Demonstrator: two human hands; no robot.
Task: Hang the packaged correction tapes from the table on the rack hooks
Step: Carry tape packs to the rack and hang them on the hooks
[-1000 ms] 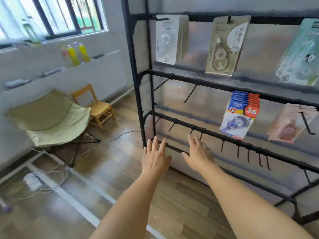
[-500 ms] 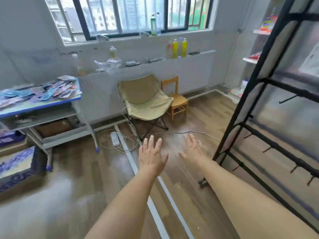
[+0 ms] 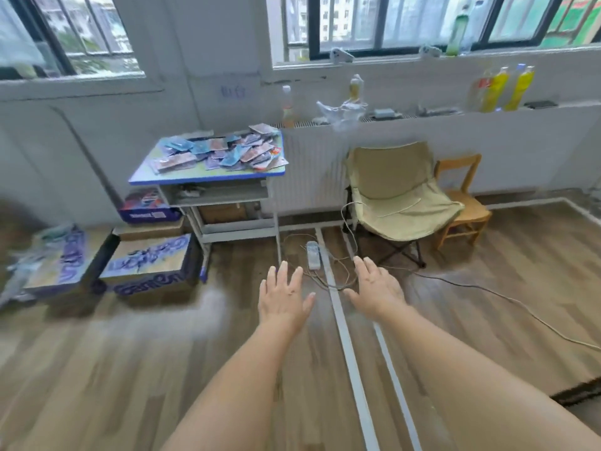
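A pile of several packaged correction tapes lies on a small blue-edged table against the far wall, left of centre. My left hand and my right hand are stretched out in front of me over the wooden floor, palms down, fingers straight and spread, holding nothing. Both hands are well short of the table. The rack is out of view.
Cardboard boxes stand on the floor left of the table. A beige folding chair and a small wooden chair stand at the right. A power strip and cables lie on the floor ahead. Bottles line the ledge.
The view has swung left, away from the rack, which has left the frame, and onto the table with the packages. Both hands stay extended and empty.
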